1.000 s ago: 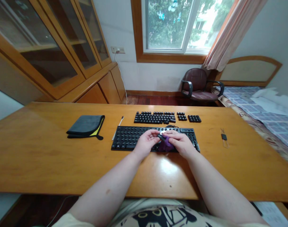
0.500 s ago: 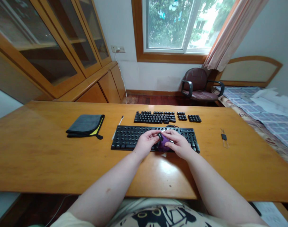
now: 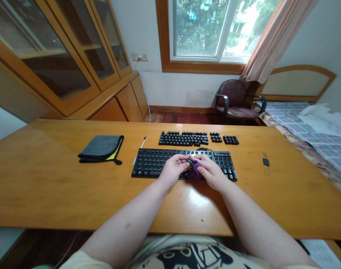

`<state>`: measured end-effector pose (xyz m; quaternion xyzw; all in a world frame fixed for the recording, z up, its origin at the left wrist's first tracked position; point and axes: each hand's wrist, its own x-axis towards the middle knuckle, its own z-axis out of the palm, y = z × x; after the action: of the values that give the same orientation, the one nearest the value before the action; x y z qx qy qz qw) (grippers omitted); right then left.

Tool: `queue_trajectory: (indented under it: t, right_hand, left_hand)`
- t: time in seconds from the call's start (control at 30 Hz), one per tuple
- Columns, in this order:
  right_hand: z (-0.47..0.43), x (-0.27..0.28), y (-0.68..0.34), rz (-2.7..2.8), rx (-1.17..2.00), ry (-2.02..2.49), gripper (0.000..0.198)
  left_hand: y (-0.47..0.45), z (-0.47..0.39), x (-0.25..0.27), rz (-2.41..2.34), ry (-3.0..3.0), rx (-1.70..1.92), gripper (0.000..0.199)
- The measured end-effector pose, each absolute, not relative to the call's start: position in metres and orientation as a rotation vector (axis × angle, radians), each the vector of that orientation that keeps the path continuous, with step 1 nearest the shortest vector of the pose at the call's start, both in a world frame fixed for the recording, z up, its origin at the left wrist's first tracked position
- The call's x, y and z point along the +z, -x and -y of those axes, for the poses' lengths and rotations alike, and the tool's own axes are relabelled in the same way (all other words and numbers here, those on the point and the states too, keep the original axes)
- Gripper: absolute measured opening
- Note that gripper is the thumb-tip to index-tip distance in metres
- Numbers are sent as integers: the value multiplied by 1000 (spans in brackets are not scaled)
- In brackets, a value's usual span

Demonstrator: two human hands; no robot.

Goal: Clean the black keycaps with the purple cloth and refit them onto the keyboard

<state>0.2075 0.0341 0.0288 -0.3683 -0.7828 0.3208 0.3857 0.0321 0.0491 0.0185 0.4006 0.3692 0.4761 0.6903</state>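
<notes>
My left hand pinches a small black keycap above the keyboard. In my right hand is a crumpled purple cloth, its fingers closed on it and pressed against the keycap. Beneath both hands lies a black keyboard, many of its keycaps off so that the bare switches show. My hands hide its middle. Behind it, loose black keycaps are laid out in keyboard order, with smaller groups of keycaps to their right.
A folded grey cloth with a yellow and black edge lies left on the wooden table. A thin white brush rests partly behind the keyboard. To the right is a keycap puller with wire loops. An armchair stands beyond.
The purple cloth has shifted and bunched differently in my right hand. The keycap in my left fingers is turned and more exposed. Both arms stay almost in place.
</notes>
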Motion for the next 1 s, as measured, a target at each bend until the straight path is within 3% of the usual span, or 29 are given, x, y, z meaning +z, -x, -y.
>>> queue_trajectory:
  t: [0.33,0.5,1.0]
  right_hand:
    - [-31,24,-200,1708,668,1123,27]
    - [-31,22,-199,1452,664,1155,36]
    - [-33,16,-200,1660,690,1190,40]
  left_hand:
    - [-32,-50,20,-854,-972,1121,29]
    - [-35,-49,20,-844,-1016,1188,30]
    - [-37,-45,17,-734,-971,1096,28]
